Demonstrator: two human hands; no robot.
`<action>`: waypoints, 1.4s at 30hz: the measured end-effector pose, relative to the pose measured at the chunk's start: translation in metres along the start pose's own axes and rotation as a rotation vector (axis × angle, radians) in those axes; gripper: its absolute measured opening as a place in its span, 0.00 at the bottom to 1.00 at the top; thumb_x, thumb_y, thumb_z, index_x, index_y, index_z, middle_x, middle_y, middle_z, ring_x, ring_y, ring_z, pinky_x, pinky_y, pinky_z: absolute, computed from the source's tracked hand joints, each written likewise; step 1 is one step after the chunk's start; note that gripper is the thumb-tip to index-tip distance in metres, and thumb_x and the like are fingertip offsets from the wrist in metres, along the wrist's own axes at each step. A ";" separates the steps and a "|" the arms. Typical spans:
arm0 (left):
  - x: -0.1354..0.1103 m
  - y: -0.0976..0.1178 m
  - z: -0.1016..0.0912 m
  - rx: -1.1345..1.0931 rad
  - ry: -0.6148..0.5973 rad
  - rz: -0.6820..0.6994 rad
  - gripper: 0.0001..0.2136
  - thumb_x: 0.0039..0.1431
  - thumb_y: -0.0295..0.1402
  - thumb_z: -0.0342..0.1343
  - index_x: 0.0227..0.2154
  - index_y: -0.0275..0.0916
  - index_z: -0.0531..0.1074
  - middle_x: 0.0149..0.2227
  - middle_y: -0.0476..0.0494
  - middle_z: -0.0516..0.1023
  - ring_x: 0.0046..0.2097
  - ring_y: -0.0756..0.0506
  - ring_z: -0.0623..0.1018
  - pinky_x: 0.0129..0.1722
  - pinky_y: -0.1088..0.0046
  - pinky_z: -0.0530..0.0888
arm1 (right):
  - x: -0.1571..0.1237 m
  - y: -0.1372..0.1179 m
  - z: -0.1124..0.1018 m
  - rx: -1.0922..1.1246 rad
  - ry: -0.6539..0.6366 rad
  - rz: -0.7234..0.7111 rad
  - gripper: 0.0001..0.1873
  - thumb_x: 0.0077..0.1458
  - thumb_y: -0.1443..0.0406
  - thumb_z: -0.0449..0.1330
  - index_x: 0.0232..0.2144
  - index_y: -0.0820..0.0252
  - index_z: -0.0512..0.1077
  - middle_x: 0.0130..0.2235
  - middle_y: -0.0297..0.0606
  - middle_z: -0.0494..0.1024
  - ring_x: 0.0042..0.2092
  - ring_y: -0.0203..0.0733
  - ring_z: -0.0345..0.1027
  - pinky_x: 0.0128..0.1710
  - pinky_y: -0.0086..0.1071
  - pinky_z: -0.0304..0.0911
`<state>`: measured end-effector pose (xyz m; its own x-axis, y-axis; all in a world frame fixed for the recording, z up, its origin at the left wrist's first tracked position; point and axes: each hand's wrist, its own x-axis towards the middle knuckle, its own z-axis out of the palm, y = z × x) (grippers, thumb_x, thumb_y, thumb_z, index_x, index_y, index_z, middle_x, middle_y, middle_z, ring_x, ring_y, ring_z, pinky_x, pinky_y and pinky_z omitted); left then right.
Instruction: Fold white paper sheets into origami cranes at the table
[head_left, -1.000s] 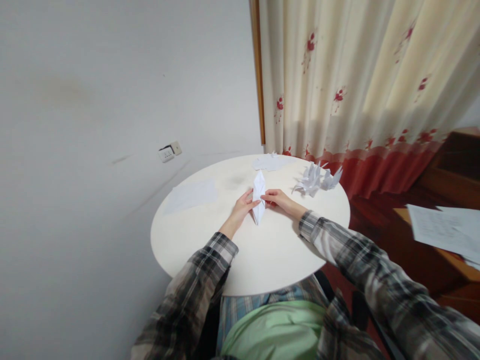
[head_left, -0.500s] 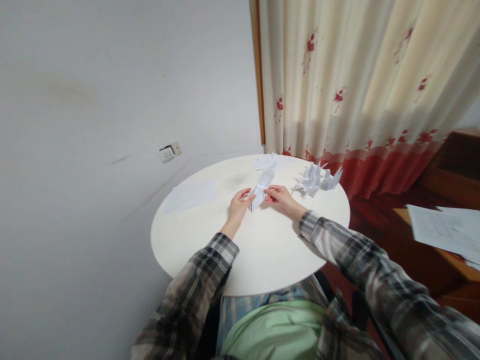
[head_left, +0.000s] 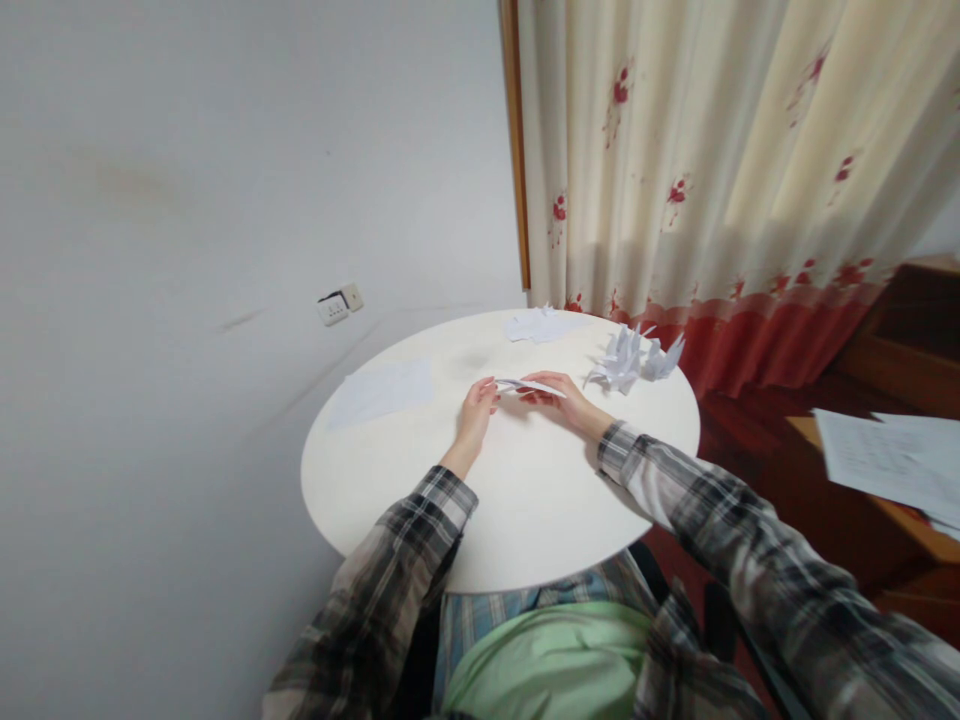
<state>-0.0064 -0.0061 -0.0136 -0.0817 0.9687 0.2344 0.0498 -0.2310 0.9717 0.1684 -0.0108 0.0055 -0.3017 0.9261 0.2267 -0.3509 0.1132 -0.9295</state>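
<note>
A folded white paper piece [head_left: 529, 386] lies almost edge-on between my two hands, just above the round white table [head_left: 525, 500]. My left hand [head_left: 478, 406] pinches its left end with fingers closed. My right hand [head_left: 559, 399] holds the paper from below and at the right, fingers curled on it. Both plaid sleeves reach in from the bottom of the view.
A flat white sheet [head_left: 382, 390] lies at the table's left. Crumpled paper [head_left: 540, 324] sits at the far edge. Folded paper cranes [head_left: 634, 360] cluster at the right edge. A flowered curtain [head_left: 712, 170] hangs behind; a wooden desk with papers [head_left: 889, 455] stands right.
The folded paper stood upright a second ago; both hands have turned it down so it now lies nearly flat and edge-on, slightly farther from me.
</note>
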 end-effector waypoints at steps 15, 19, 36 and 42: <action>-0.002 0.004 0.005 -0.062 -0.202 -0.079 0.36 0.51 0.43 0.53 0.60 0.42 0.43 0.46 0.40 0.73 0.44 0.46 0.73 0.39 0.71 0.68 | 0.011 0.013 -0.003 -0.179 0.162 0.010 0.12 0.34 0.63 0.64 0.24 0.63 0.69 0.23 0.32 0.72 0.26 0.31 0.63 0.27 0.26 0.58; -0.002 0.004 0.007 0.008 -0.260 -0.090 0.28 0.49 0.47 0.53 0.50 0.37 0.61 0.40 0.39 0.75 0.36 0.47 0.74 0.31 0.74 0.67 | 0.011 0.014 -0.004 -0.202 0.170 0.011 0.14 0.33 0.64 0.64 0.24 0.62 0.66 0.21 0.30 0.71 0.25 0.33 0.64 0.26 0.27 0.59; -0.002 0.002 0.008 0.091 -0.266 -0.047 0.13 0.43 0.42 0.57 0.23 0.36 0.67 0.21 0.49 0.71 0.23 0.53 0.68 0.21 0.78 0.60 | 0.011 0.018 -0.003 -0.187 0.076 0.046 0.21 0.30 0.63 0.67 0.29 0.60 0.63 0.20 0.27 0.70 0.22 0.31 0.64 0.24 0.26 0.59; 0.000 0.000 0.008 0.124 -0.253 -0.045 0.13 0.44 0.42 0.57 0.23 0.36 0.66 0.20 0.49 0.70 0.24 0.51 0.70 0.23 0.76 0.62 | 0.011 0.021 -0.003 -0.210 0.046 0.031 0.22 0.30 0.61 0.67 0.29 0.60 0.64 0.16 0.23 0.66 0.18 0.28 0.57 0.19 0.23 0.52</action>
<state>0.0018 -0.0058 -0.0142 0.1640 0.9732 0.1611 0.1743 -0.1893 0.9663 0.1605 0.0031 -0.0120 -0.2675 0.9450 0.1880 -0.1478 0.1526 -0.9772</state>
